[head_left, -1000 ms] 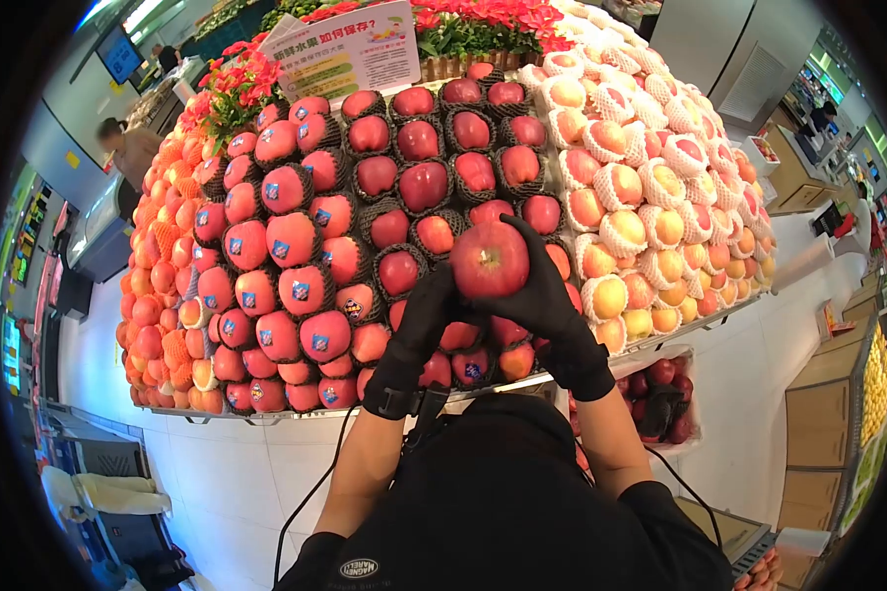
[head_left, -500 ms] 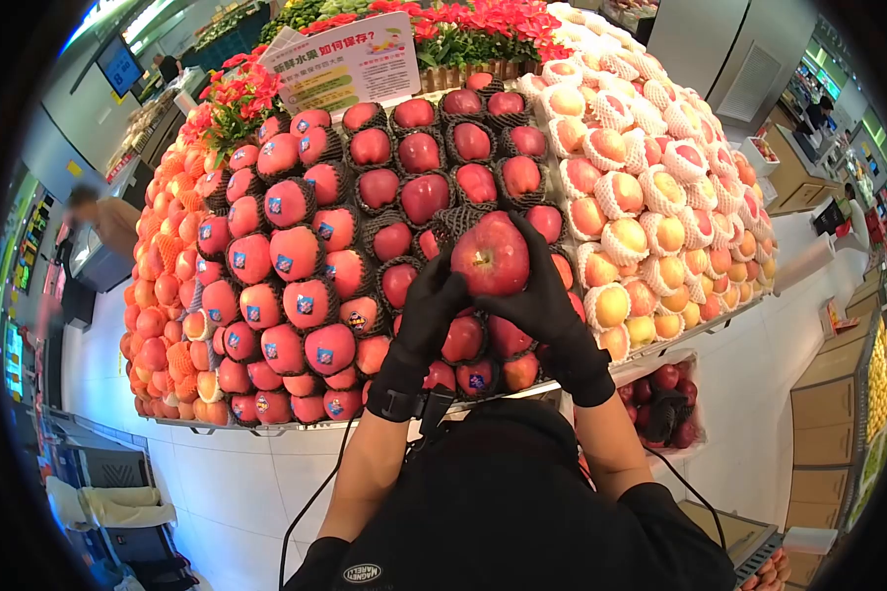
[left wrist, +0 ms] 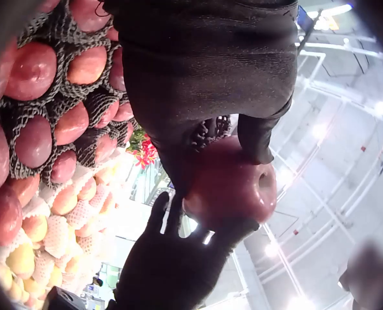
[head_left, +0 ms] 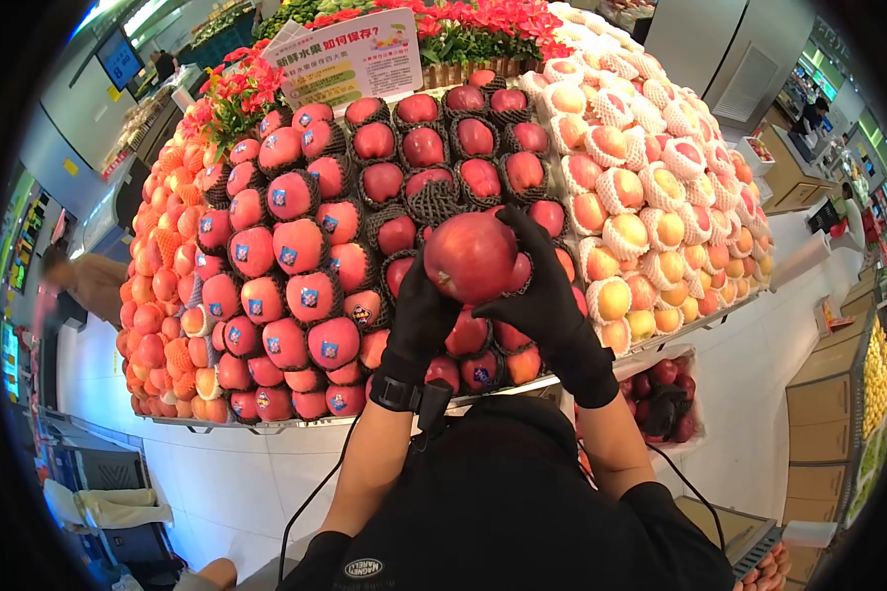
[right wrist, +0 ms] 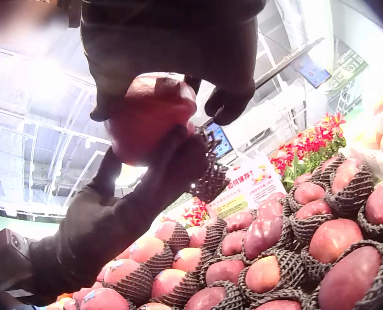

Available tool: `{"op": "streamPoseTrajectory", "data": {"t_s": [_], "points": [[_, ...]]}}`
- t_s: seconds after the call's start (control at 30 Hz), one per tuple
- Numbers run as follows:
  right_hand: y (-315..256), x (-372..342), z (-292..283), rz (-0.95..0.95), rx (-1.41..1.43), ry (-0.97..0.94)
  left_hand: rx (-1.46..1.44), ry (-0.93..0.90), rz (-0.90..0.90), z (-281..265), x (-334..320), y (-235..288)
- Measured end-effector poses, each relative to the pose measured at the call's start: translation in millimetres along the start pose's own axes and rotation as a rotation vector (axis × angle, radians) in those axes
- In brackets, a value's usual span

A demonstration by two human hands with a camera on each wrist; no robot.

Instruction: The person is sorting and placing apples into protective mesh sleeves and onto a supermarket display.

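Note:
A large red apple (head_left: pixel 470 258) is held between two black-gloved hands above the fruit display. My left hand (head_left: pixel 424 313) grips its left side; in the left wrist view that hand's thumb lies on the apple (left wrist: pixel 233 184). My right hand (head_left: pixel 552 300) curls round the right side, fingers over the far edge and thumb beneath. A dark foam net (head_left: pixel 434 200) shows just beyond the apple, and in the right wrist view the net (right wrist: pixel 211 169) hangs beside the left hand's fingers (right wrist: pixel 172 158). Whether those fingers hold the net is hidden.
Rows of red apples (head_left: pixel 310 295) in dark nets lie below the hands, with white-netted fruit (head_left: pixel 626 234) to the right. A printed sign (head_left: pixel 350 59) and red flowers (head_left: pixel 498 30) stand behind. A box of dark red fruit (head_left: pixel 660 394) sits low right.
The apple has shifted a little left and turned, its stem hollow now facing lower left. More of the dark net shows beyond it. Both hands have stayed round the apple.

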State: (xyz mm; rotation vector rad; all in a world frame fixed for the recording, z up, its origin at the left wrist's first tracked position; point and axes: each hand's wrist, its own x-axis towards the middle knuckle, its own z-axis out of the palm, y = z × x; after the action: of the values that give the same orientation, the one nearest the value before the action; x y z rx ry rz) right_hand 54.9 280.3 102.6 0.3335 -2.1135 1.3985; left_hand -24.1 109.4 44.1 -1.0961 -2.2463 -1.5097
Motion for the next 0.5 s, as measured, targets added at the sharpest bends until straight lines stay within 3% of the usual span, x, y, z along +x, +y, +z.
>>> {"op": "streamPoseTrajectory", "data": {"t_s": [0.07,0.27,0.37,0.43,0.5], "points": [[-3.0,-2.8,7.4,-0.026,-0.041,0.008,-0.108,0.068,-0.108,-1.2,-6.2,12.3],[-6.8,-3.7,14.6,-0.102,-0.142,0.066,-0.066,0.112,-0.016,0.7,-21.0,-11.6],[-8.1,-0.2,11.0,-0.034,-0.165,0.038,-0.362,0.062,-0.197,8.7,-16.1,-13.6],[-5.9,1.0,10.9,0.000,-0.180,0.010,-0.258,-0.049,-0.097,1.7,-6.5,-14.4],[1.1,-1.1,13.8,0.017,-0.196,-0.003,-0.567,-0.058,-0.211,-1.8,-3.0,-7.2]]}}
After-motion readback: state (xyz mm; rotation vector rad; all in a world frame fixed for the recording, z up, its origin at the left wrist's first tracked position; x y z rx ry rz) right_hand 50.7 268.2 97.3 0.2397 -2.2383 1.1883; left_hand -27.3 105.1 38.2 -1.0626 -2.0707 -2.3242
